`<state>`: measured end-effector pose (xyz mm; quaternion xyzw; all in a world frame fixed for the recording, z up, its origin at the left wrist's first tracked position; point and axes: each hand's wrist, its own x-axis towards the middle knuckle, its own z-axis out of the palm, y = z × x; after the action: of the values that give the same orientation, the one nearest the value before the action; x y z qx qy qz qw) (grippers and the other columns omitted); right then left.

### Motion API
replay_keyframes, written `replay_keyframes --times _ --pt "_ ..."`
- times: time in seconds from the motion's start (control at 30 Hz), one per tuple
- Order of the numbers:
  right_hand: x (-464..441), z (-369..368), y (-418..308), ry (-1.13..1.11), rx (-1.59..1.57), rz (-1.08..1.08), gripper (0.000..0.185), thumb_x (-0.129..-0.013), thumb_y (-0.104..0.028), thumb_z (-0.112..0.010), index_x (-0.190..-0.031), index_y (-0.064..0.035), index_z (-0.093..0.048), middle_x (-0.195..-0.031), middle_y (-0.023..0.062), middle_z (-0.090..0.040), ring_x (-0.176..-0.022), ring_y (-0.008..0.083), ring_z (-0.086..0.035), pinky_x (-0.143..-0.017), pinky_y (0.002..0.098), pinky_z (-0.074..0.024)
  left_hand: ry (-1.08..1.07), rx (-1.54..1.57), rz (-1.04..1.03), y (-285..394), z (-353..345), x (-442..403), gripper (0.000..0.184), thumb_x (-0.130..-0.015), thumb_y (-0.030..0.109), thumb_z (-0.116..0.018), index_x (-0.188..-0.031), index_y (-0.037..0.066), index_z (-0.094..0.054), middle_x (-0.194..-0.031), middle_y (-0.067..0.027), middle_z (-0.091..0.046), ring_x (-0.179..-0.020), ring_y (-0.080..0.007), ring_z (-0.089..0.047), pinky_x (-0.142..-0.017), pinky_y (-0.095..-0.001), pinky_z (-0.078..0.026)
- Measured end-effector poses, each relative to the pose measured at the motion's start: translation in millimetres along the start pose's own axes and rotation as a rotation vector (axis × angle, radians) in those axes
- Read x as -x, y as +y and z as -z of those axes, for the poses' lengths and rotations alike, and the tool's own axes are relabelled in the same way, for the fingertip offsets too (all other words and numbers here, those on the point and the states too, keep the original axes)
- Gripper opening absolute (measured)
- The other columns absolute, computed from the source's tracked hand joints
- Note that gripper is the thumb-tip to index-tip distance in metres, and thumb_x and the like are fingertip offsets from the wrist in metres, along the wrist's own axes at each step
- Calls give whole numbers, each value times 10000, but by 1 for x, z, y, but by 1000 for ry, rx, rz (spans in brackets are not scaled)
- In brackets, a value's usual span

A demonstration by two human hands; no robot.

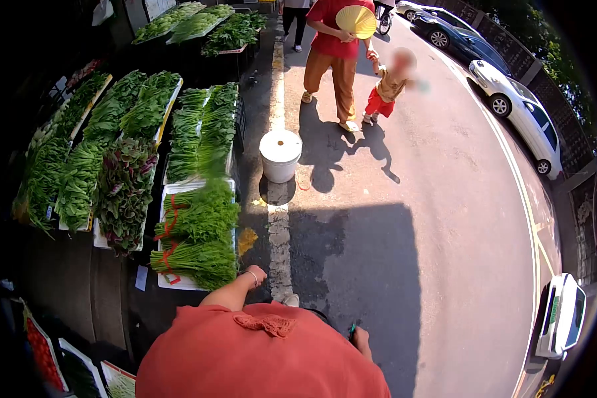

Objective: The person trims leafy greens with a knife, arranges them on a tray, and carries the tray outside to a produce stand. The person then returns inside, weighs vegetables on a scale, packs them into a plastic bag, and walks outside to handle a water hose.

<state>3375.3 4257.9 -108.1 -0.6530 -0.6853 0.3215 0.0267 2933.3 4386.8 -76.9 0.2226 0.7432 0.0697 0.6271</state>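
My left hand, with a pale bracelet at the wrist, is held in front of my red top. Its fingers look curled in, and nothing shows in them. Close to its left are feathery green bundles tied with red bands, lying in a white foam tray. At my other side, my right hand is partly hidden by my body. Its fingers are closed around a small dark thing with a teal edge, too little of which shows to name.
Trays of amaranth and leafy greens line the left. A white bucket stands on the painted line ahead. A person with a yellow fan holds the hand of a child. Parked cars line the right.
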Motion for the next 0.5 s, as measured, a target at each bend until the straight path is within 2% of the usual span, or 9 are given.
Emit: replay_keyframes --times 0.03,0.07,0.13,0.2,0.23,0.3,0.33,0.43,0.5 --pt "-12 15 -5 -21 5 9 258 -764 -245 -420 -700 -73 -602 -560 90 -547 -427 194 -469 -377 353 -347 14 41 -109 32 -7 -10 80 -778 104 -526 -736 43 -557 -613 -42 -522 -454 -146 -470 -389 -309 -370" --pt "-27 37 -16 -36 -284 -291 234 -756 -232 -460 -707 -63 -614 -573 106 -564 -462 225 -507 -411 371 -373 30 83 -224 53 -11 -20 60 -776 104 -533 -781 51 -562 -634 -34 -534 -456 -134 -476 -384 -292 -370" --pt "-73 73 -24 -41 -568 -589 212 -748 -219 -500 -714 -52 -626 -587 123 -581 -497 256 -545 -445 389 -398 -30 262 -279 97 -13 -32 108 -774 120 -547 -859 54 -553 -670 -28 -547 -488 -123 -495 -406 -277 -388" --pt "-115 94 -10 -189 -518 -950 115 -724 -149 -583 -709 -42 -621 -629 114 -610 -567 252 -612 -509 371 -475 -124 399 -353 145 -16 -40 185 -771 137 -561 -937 57 -544 -707 -22 -559 -520 -113 -515 -428 -262 -406" --pt "-135 102 4 -171 -533 -973 115 -724 -149 -583 -709 -42 -621 -629 114 -610 -567 252 -612 -509 371 -475 -63 401 -345 158 -13 -39 240 -774 153 -562 -993 63 -521 -726 -15 -560 -555 -111 -527 -452 -257 -419" --pt "-179 112 29 -468 209 -260 99 -683 -129 -623 -715 -35 -631 -754 174 -614 -718 304 -611 -588 398 -458 9 410 -286 162 -6 -51 303 -776 174 -566 -1055 74 -502 -767 -9 -566 -624 -111 -550 -494 -251 -441" --pt "-209 120 35 -514 297 -193 98 -685 -139 -621 -719 -49 -637 -764 165 -620 -740 296 -616 -597 388 -465 31 428 -242 156 2 -60 311 -775 179 -570 -1062 79 -506 -789 -10 -571 -658 -112 -559 -514 -251 -450" --pt "-300 149 37 -490 106 -222 96 -699 -127 -589 -682 -39 -623 -741 181 -614 -691 304 -617 -582 384 -474 305 456 21 126 21 -69 128 -773 163 -551 -886 105 -560 -686 11 -546 -548 -121 -533 -460 -284 -416" --pt "-366 192 10 -588 -76 -357 271 -775 -252 -541 -616 -41 -602 -552 113 -558 -465 222 -559 -429 347 -440 389 557 335 83 35 -81 101 -771 152 -531 -854 102 -562 -600 -20 -506 -469 -181 -487 -441 -367 -386"
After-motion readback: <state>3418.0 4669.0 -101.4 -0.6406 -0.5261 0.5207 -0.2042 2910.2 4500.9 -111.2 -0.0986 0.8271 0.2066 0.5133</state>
